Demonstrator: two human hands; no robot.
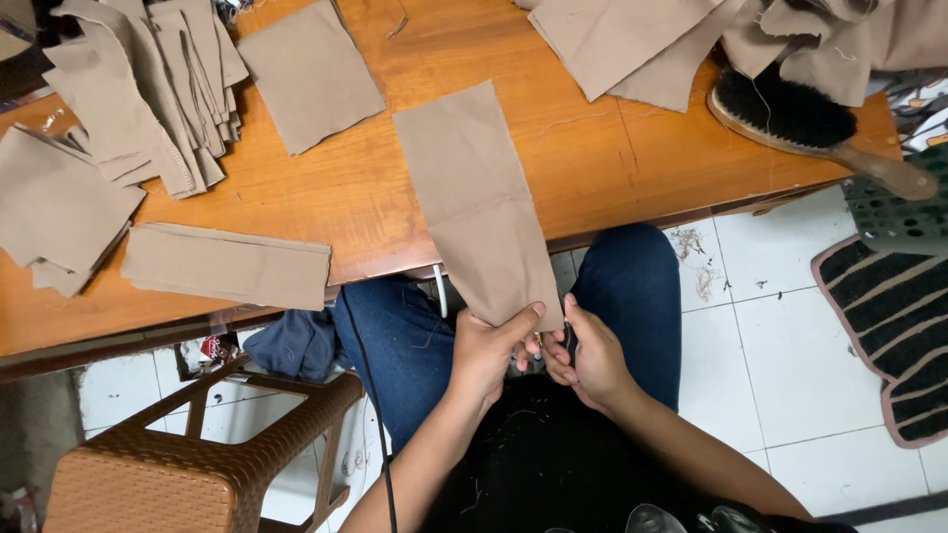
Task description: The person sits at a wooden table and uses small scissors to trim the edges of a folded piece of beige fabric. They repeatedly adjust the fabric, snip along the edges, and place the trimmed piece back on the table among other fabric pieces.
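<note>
While both hands pinch the near end of the strip (477, 202), left hand (491, 347) has its thumb on top and right hand (587, 350) is closed at the corner, maybe around a small tool, can't tell. Strip's far end lies on the table (592, 163), near end overhangs the lap. Risk: a tug could drag it off the edge.

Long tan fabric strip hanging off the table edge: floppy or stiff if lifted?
Probably floppy: the long tan fabric strip bends over the orange wooden table edge toward both hands. Likely light; the left hand pinches only its corner. Visible creases suggest thin cloth.
</note>
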